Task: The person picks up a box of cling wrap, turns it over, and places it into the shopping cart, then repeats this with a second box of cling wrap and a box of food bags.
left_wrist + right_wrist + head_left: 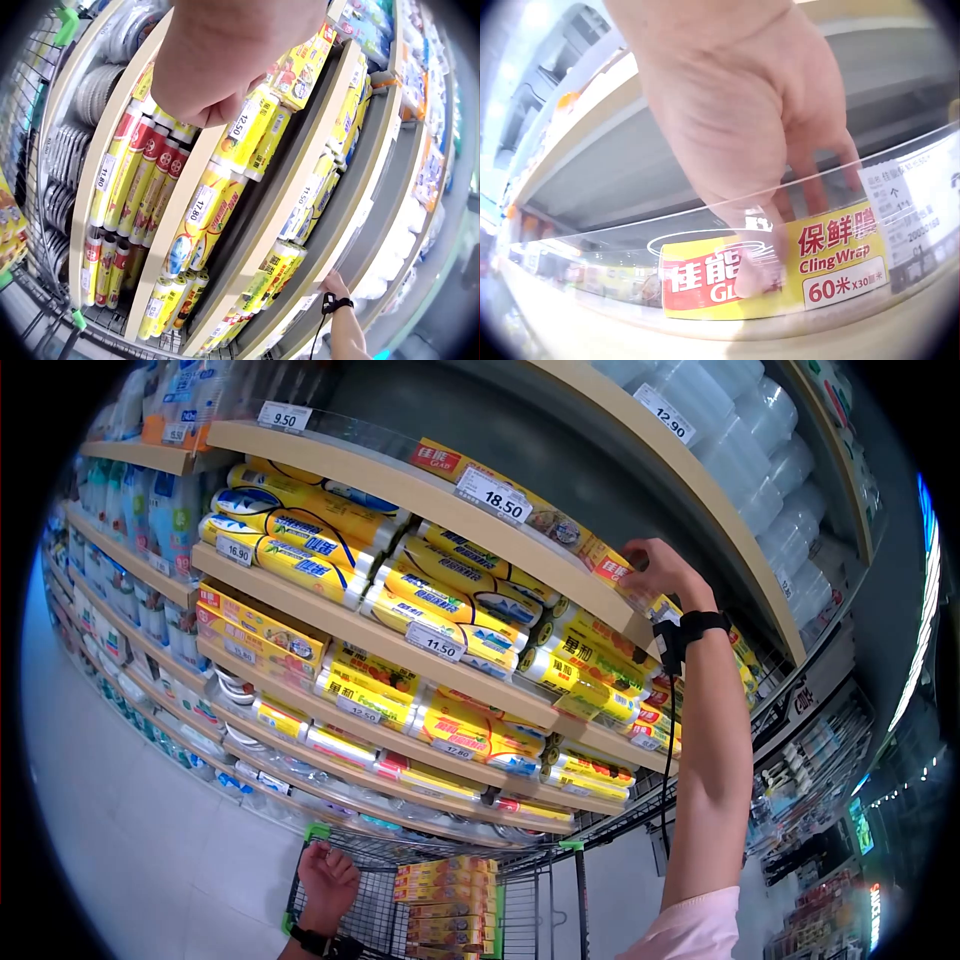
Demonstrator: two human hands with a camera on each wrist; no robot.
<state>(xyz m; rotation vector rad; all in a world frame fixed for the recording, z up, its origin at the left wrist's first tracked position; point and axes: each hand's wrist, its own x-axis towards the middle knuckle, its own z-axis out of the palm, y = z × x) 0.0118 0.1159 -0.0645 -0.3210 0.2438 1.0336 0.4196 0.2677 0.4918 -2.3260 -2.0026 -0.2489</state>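
My right hand [668, 572] reaches over the clear lip of an upper shelf. In the right wrist view its thumb lies across the front of a yellow and red cling wrap box [840, 262], with the fingers down behind it, so the hand pinches the box. The box sits on the shelf behind the clear lip [630, 247]. My left hand [328, 880] hangs near the left corner of the shopping cart [345, 930], loosely curled with nothing in it. Several yellow boxes [445, 905] are stacked inside the cart.
More yellow and red boxes [555, 525] line the same shelf's front edge beside an 18.50 price tag [493, 495]. Lower shelves carry yellow wrap rolls [440, 595]. Clear plastic containers [750, 450] fill the shelf above. Floor [180, 810] stretches off to the left.
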